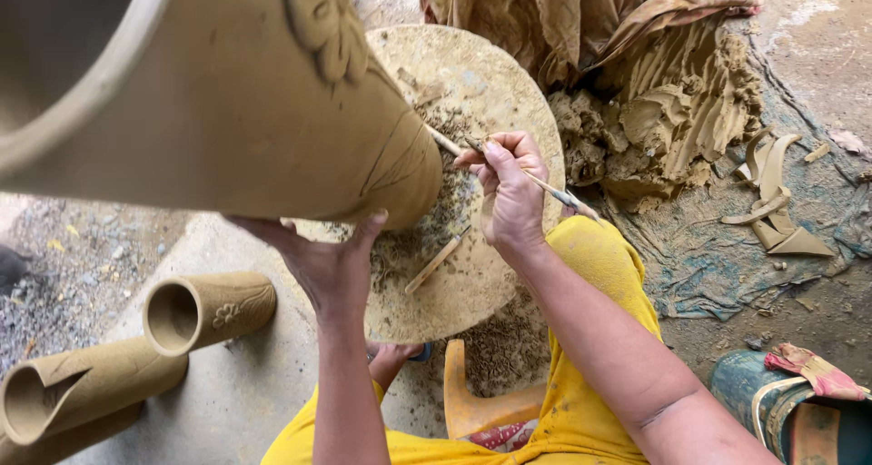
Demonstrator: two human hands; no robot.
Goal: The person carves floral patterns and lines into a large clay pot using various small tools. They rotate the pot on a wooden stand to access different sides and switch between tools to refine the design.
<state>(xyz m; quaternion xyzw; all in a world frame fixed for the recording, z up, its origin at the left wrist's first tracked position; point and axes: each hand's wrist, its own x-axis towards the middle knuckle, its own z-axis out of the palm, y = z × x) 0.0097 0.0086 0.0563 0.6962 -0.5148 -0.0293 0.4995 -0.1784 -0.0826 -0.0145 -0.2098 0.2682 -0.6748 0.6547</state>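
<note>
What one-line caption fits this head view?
Left hand steadies a clay vase while the right hand works it with a thin tool.

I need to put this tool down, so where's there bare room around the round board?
Free: the pale floor between the lying clay tubes and the left hand. Crowded: the round board carries clay crumbs and a wooden stick; beyond the right hand lie the clay heap and clay strips.

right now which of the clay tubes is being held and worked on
The big clay tube at top, steadied from below by the left hand. The two smaller tubes lie untouched on the ground at lower left.
</note>
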